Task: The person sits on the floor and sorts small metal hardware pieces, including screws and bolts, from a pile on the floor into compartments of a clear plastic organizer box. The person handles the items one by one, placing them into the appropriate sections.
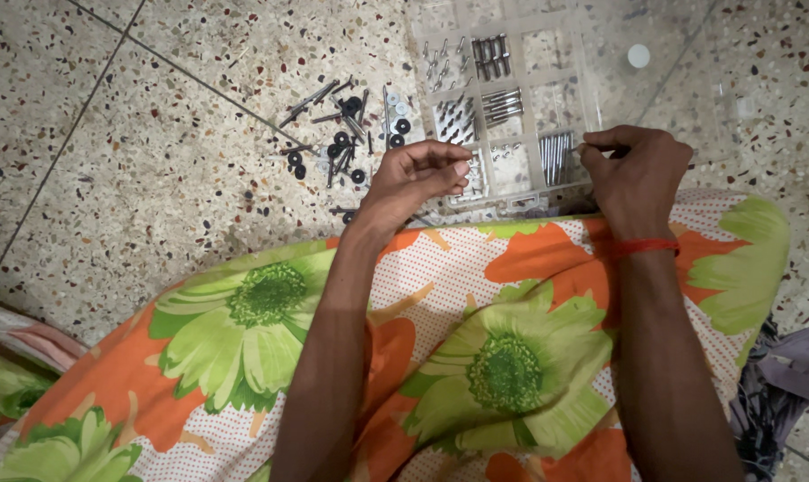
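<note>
Seated on the terrazzo floor (154,178), a person pinches a screw (576,148) in right-hand fingers (601,147) over a clear organizer (512,116), the left hand (413,178) loosely curled, seemingly empty, near the loose pile (346,134).

Beyond both hands, a compartmented organiser box (592,85) of clear, glossy plastic, holding bright metal screws (501,104) with a dull silver sheen. Beyond the left hand (415,178), a loose heap of fasteners (342,134): grey metal shanks and matt black washers. Beneath everything, a speckled terrazzo floor (154,161), smooth and faintly polished. Under the forearms, matt printed cloth (476,339). On the right hand's (635,174) wrist, a red thread band (646,246).
</note>
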